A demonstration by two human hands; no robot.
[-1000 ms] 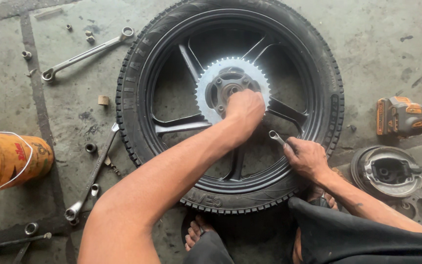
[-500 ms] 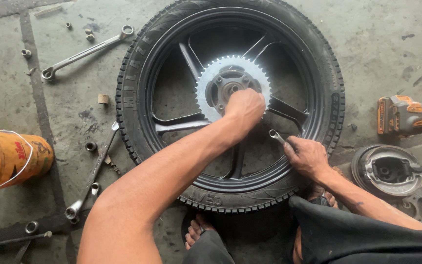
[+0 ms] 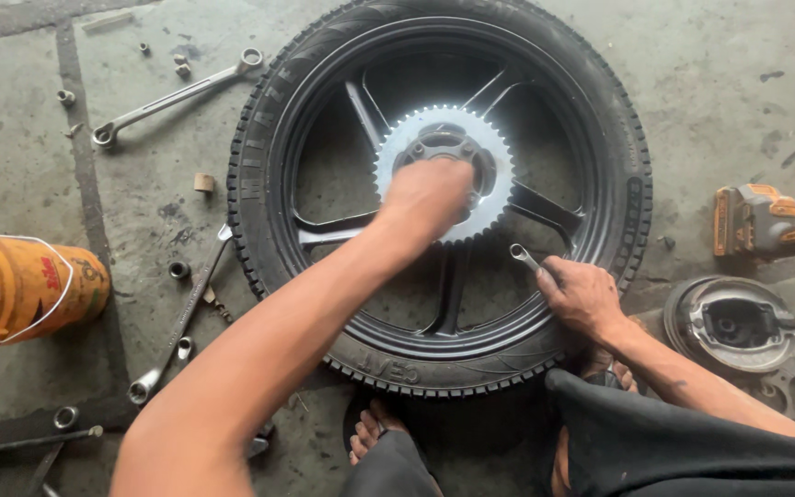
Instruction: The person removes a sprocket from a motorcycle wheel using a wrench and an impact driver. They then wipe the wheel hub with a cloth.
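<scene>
A black motorcycle wheel with tyre [image 3: 269,138] lies flat on the concrete floor, a silver sprocket [image 3: 494,161] at its hub. My left hand [image 3: 427,195] rests on the sprocket's near side, fingers curled down onto it; what they grip is hidden. My right hand [image 3: 583,296] sits on the wheel's rim at the lower right, closed around a small ring spanner [image 3: 522,256] whose ring end pokes out toward the sprocket. My bare feet [image 3: 372,433] show under the tyre's near edge.
Long spanners lie at the upper left [image 3: 172,97] and left of the tyre [image 3: 179,322], with small nuts and sockets scattered about. An orange bucket [image 3: 20,290] lies at the far left. An orange power tool [image 3: 766,221] and a brake drum plate [image 3: 733,327] are on the right.
My left hand has shifted slightly on the sprocket. My right hand with the spanner has stayed almost still on the rim.
</scene>
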